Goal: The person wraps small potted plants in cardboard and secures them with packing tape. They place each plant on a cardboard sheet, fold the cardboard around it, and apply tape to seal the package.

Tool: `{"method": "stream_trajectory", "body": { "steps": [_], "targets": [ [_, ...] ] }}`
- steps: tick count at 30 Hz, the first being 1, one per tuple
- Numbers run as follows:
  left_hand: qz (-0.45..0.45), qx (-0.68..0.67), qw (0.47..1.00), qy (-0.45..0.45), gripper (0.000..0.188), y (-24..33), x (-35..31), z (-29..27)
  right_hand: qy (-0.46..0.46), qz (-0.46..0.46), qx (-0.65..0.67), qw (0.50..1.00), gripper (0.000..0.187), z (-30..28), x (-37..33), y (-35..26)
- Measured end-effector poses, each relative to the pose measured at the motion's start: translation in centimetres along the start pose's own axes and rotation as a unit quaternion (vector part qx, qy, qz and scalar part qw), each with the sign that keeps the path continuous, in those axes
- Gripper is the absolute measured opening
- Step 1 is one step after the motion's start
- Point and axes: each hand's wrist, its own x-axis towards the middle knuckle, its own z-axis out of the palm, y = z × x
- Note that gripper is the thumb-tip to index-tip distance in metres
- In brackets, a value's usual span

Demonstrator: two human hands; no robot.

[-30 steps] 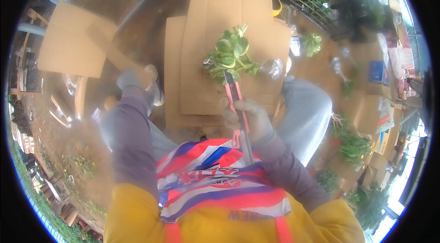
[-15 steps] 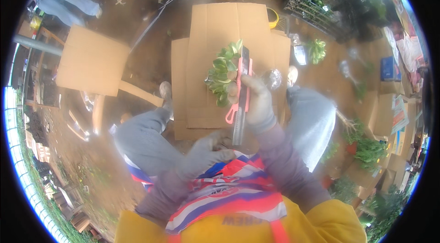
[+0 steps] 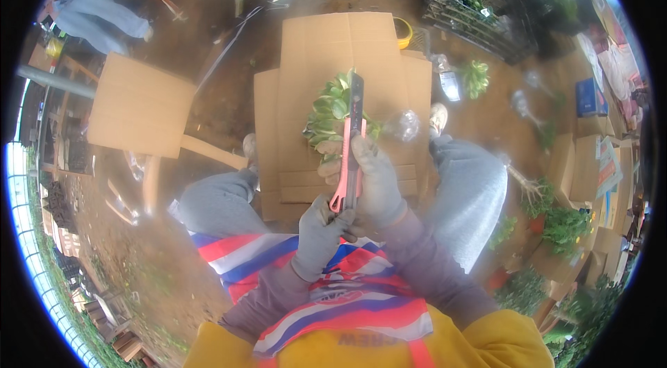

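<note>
A pink-and-dark utility knife with a long flat body stands out in front of my chest. My gloved right hand is closed around its middle, thumb along one side and fingers showing on the other. At the knife's lower end, my gloved left hand is closed, fingertips pinching it. Directly behind the knife is a bunch of green, pale-edged leaves; its stems are hidden by my right hand and the knife. Beneath everything lie overlapping flat cardboard sheets between my knees.
A clear plastic bundle lies at the cardboard's right side. Another leafy bunch sits farther right, near a black crate. To the left stands a cardboard-topped piece. A yellow ring-shaped handle shows behind the cardboard. Another person's legs are far left.
My left hand has risen from my lap to the knife's lower end. The flat metal strip jutting below the knife no longer shows. My right hand, knife and leaves have shifted slightly toward me.
</note>
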Motion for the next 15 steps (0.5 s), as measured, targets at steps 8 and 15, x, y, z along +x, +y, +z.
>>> {"method": "stream_trajectory", "body": {
  "steps": [8,15],
  "targets": [
    [0.061,0.095,0.993,0.042,0.025,0.2,-0.1,0.7,0.034,-0.029,-0.041,0.998,0.049,-0.7,-0.5,0.8],
    [0.022,0.020,0.999,0.018,0.031,0.3,-0.3,0.8,0.054,-0.070,-0.227,0.970,0.040,-1.2,0.0,1.4]
  ]
}}
